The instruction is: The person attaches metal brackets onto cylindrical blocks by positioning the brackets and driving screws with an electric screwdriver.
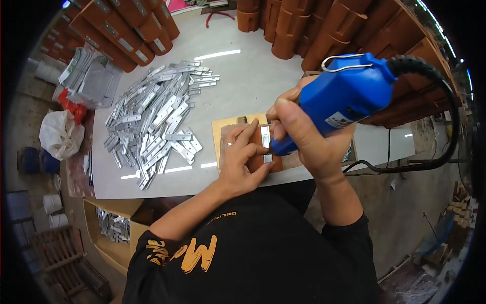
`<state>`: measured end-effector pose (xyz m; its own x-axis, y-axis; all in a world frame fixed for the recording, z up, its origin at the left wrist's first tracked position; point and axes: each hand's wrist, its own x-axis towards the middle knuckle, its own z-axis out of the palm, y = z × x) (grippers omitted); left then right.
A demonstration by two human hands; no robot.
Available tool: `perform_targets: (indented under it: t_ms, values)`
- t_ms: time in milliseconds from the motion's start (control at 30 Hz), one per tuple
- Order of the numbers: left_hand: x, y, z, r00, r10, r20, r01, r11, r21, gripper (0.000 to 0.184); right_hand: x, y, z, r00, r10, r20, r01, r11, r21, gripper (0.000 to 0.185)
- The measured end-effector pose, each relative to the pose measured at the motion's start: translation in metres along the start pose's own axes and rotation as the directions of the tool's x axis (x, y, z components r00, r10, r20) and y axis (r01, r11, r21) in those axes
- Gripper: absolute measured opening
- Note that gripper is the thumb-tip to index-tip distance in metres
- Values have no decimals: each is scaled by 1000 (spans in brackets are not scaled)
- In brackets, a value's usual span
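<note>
My right hand (316, 137) is wrapped round a blue electric screwdriver (344, 93), which has a wire hanging loop and a thick black cable. The tool tilts down to the left, its nose at a silver metal strip (266, 136) on an orange-brown piece (257, 161). The bit tip is hidden behind fingers. My left hand (238, 164) presses on that piece, thumb and fingertips gripping it beside the strip. Beneath lies a wooden board (217, 124) at the table's front edge. Any screw under the tool is too small to make out.
A heap of silver metal strips (157, 116) covers the table's left part. Stacked orange-brown pieces stand at the back left (126, 30) and back right (288, 30). A cardboard box (91, 218) with more metal parts stands below left. The black cable (448, 137) loops at right.
</note>
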<state>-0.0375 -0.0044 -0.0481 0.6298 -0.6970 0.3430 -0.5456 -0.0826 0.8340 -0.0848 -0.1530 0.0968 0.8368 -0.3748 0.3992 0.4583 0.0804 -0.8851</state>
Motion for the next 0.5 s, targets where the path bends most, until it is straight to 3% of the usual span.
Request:
perform_targets:
  t_ms: [233,500]
  values:
    - [3,0,-2,999,44,-8,-44,999,5,28,3,6,-4,994,-95,51,99,992,-75,18]
    - [2,0,-1,998,63,-20,-63,997,33,26,0,9,-4,995,-92,33,94,990,-101,19]
